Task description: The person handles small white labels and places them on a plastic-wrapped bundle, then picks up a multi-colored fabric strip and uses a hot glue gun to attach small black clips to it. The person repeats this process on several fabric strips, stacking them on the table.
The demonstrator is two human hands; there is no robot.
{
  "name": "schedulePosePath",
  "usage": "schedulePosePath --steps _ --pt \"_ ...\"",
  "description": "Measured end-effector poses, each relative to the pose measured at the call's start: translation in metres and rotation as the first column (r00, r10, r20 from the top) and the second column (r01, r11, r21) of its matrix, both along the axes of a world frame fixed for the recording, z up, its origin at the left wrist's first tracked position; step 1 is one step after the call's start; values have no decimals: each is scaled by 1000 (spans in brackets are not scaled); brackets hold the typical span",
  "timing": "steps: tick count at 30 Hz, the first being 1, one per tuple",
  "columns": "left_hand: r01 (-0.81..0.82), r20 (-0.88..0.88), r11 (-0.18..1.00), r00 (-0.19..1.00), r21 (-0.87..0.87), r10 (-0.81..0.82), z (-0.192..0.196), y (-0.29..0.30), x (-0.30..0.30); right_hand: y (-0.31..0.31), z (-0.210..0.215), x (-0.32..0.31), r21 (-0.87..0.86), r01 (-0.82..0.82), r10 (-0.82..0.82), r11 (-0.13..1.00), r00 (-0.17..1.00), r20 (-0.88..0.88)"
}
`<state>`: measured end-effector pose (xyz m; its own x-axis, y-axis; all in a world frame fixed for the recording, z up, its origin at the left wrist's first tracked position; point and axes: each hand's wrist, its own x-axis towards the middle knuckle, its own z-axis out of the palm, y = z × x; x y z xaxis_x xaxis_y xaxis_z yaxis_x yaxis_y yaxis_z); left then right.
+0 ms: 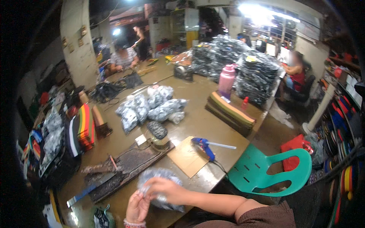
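So there's a crinkly clear plastic bag (161, 188) stuffed with small dark and silvery pieces, sitting low in the middle of the frame at the near edge of the brown table (197, 121). The right hand (165, 189) is curled over the top of it, fingers closed on the plastic, while the left hand (137, 207) cups it from below, palm up, fingers loosely bent against it. Just above and to the right on the table lies a blue glue gun (205, 146) on a flat piece of tan cardboard (187, 156).

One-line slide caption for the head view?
Both hands, left hand and right hand, grip a clear plastic bag beside a blue glue gun.
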<state>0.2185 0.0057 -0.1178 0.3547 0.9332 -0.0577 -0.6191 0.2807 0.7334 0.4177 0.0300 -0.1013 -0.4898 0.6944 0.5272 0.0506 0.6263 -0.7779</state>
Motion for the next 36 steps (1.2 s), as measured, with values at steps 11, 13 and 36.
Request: schedulePosePath --steps 11,13,36 --pt "-221 -597 860 640 460 484 -14 -48 47 -28 -44 -41 -667 41 -401 744 826 -396" --pt "-210 -643 732 363 648 674 -19 -47 36 -32 -47 -38 -638 52 -351 768 868 -352" --pt "-203 -366 749 774 631 517 -35 15 -40 15 0 23 -856 14 158 518 981 112"
